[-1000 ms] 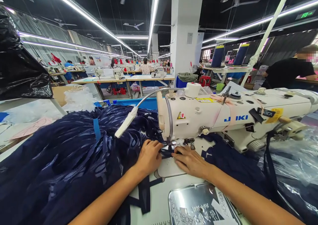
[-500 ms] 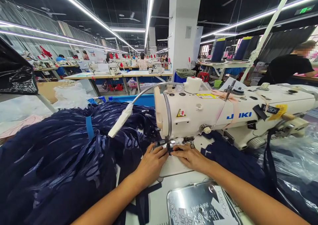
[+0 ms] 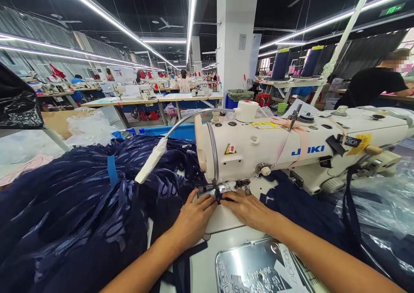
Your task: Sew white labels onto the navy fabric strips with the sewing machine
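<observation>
At the needle of the white sewing machine (image 3: 239, 148), my two hands meet over a small piece of navy fabric (image 3: 218, 196). My left hand (image 3: 194, 217) comes in from the left with its fingertips pressing the fabric's edge, its index finger a little apart. From the other side, my right hand (image 3: 250, 209) pinches the fabric near the presser foot, fingers bent close together. Most of the piece is hidden beneath fingers and machine head. A large heap of navy garment pieces (image 3: 80, 211) lies beside my left arm, tied with a blue strip (image 3: 112, 171).
A metal tin lid (image 3: 246, 263) with labels lies before me. More navy fabric (image 3: 310, 207) and clear plastic (image 3: 384, 202) are at the right. A bendable lamp (image 3: 151, 159) reaches over the heap. Thread cones (image 3: 280, 64) stand behind; a person in black (image 3: 371, 86) sits at the right.
The view has shifted slightly, so the machine appears a little farther left. Both hands stay at the needle, with the right fingers slightly more bent over the fabric.
</observation>
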Available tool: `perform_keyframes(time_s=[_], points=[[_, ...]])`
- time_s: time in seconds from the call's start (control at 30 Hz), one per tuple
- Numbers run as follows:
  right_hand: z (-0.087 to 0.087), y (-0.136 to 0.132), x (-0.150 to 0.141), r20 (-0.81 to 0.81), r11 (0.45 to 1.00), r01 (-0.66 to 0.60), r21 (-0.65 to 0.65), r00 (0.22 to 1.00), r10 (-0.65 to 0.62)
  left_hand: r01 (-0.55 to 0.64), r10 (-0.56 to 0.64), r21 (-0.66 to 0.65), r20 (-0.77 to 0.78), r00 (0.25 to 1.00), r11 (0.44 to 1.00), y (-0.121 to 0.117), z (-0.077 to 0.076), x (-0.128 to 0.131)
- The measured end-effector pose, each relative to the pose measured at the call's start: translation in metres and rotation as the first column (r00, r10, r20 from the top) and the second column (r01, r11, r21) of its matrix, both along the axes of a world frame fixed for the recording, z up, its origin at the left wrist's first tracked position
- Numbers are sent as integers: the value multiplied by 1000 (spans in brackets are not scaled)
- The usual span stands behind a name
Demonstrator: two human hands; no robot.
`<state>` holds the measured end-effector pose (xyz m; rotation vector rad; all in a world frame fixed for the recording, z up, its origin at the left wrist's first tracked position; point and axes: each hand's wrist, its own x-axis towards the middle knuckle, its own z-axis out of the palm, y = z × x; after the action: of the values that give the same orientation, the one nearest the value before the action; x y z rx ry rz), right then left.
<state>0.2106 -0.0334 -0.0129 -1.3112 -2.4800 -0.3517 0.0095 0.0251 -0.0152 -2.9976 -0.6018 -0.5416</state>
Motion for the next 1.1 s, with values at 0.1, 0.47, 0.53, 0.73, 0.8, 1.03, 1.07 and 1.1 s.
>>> perform_keyframes(time_s=[0.1,0.47,0.53,0.73,0.8,1.03,1.07,1.1], points=[[1,-1,-1,-4,1000,7,17,1000,-7,-7,7,-2,-9,1000,1000,0,0,1],[-3,1,-8,-26,994,42,102,999,-39,-56,60,47,-83,995,997,6,2,2],[-5,3,-6,-40,996,54,68,998,-51,-62,64,32,-84,994,998,9,2,2],[-10,7,1,-115,995,96,-27,988,-98,-71,74,30,-109,991,997,12,13,5],[-12,10,1,-130,989,145,-38,980,-148,-99,110,95,-111,988,990,9,17,8],[-3,11,-7,51,948,318,-16,947,-317,-309,362,315,-127,923,897,-7,15,17],[1,9,-8,90,947,321,-15,944,-319,-335,385,316,-110,916,888,-7,14,18],[5,6,-9,120,950,311,-16,944,-307,-353,397,310,-91,913,883,-6,14,18]])
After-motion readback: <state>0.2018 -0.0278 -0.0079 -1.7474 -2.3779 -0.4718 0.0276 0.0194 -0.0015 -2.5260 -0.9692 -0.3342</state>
